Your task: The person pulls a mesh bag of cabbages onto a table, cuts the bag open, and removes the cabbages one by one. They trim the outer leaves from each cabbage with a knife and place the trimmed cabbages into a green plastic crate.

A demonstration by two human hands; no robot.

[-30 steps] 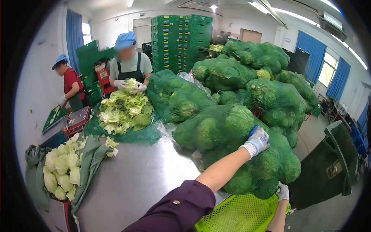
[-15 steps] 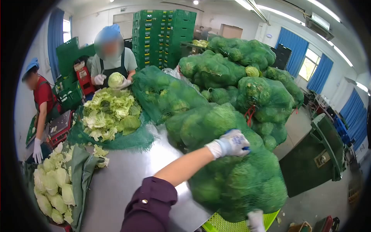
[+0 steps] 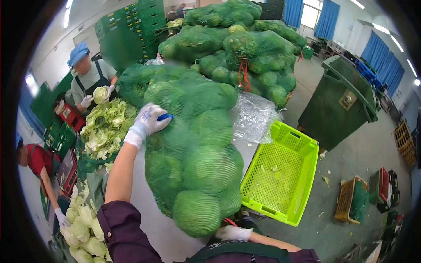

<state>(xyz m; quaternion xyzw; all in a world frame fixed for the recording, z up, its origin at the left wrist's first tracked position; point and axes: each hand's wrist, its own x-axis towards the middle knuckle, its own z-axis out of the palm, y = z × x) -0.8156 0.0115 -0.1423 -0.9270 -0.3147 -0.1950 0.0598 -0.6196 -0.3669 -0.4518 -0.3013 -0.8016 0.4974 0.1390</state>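
Observation:
A large green mesh bag of cabbages [image 3: 197, 153] lies lengthwise on the metal table in front of me. My left hand [image 3: 149, 120], in a white glove, is closed around a small blue object [image 3: 165, 117], perhaps a handle, and rests against the bag's upper left side. Its exact kind is hidden in my fingers. At the bag's near end, beside a red tie [image 3: 229, 222], is my gloved right hand [image 3: 234, 233]. It is somewhat blurred, its fingers closed at the netting and partly hidden.
A lime-green crate [image 3: 280, 175] stands right of the bag, with clear plastic film [image 3: 254, 116] behind it. More cabbage bags [image 3: 258, 57] are piled at the back. A green wheeled bin [image 3: 335, 105] stands right. Co-workers handle cabbages at left, near trimmed leaves [image 3: 107, 127].
My view has turned right. The cabbage bag has swung left and nearer, off the lime-green crate, which now shows fully. Both hands have moved left along with the bag.

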